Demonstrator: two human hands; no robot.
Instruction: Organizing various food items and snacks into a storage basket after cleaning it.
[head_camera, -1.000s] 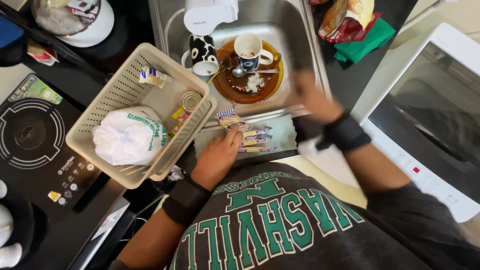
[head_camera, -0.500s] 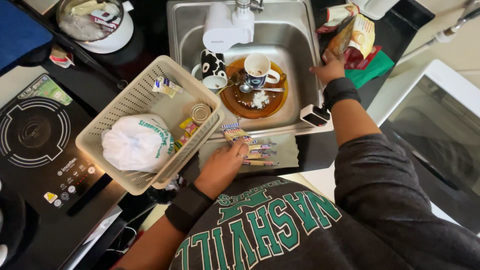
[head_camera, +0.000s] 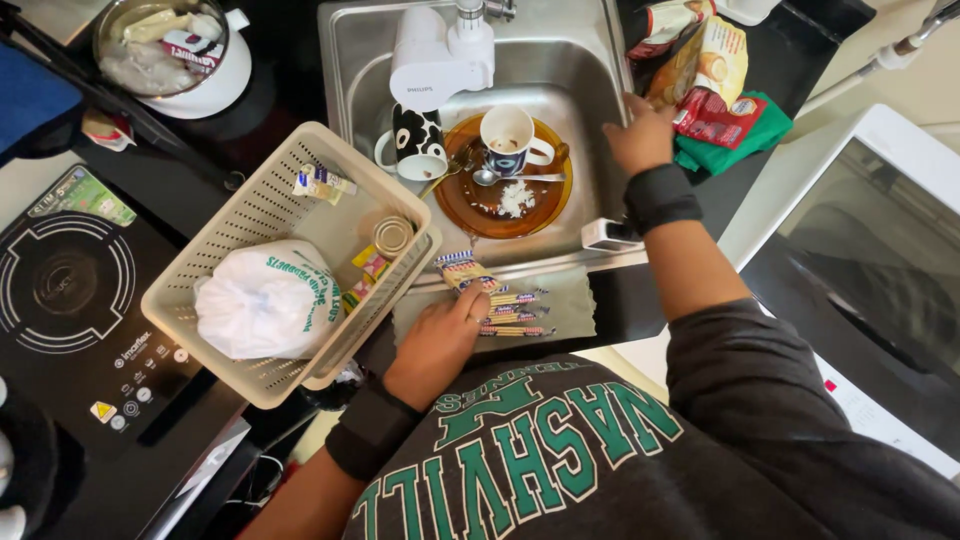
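Head view shows us the small pile of sachet sticks (head_camera: 500, 305) first: slim paper packets, striped in yellow, blue and red, fanned out side by side on a grey-green cloth (head_camera: 565, 305) that lies just in front of the sink (head_camera: 345, 90). Our left hand (head_camera: 435, 345) rests on the near ends of the sticks, fingers together and pressed flat on them rather than wrapped around any one. A dark wristband sits on that wrist.

Our right hand (head_camera: 640, 135) is at the right rim of the sink, fingers loosely spread and touching the snack packets (head_camera: 705, 80) heaped just beyond that rim; we cannot tell whether it grips any of them. Under the packets lies a folded green cloth (head_camera: 735, 145).

Inside the sink an amber plate (head_camera: 500, 190) carries a white cup (head_camera: 508, 140), a spoon and some crumbs, with a black-and-white spotted mug (head_camera: 418, 140) at its left. A white water filter (head_camera: 435, 60) hangs from the tap over the back of the sink.

Left of the sink, a cream plastic basket (head_camera: 215, 240) overlaps its front corner; it holds a knotted white bag (head_camera: 265, 300), a small tin (head_camera: 392, 236) and a few loose sachets. Farther left sits a black induction hob (head_camera: 70, 300), and behind the basket a white pot (head_camera: 165, 50) with wrappers inside.
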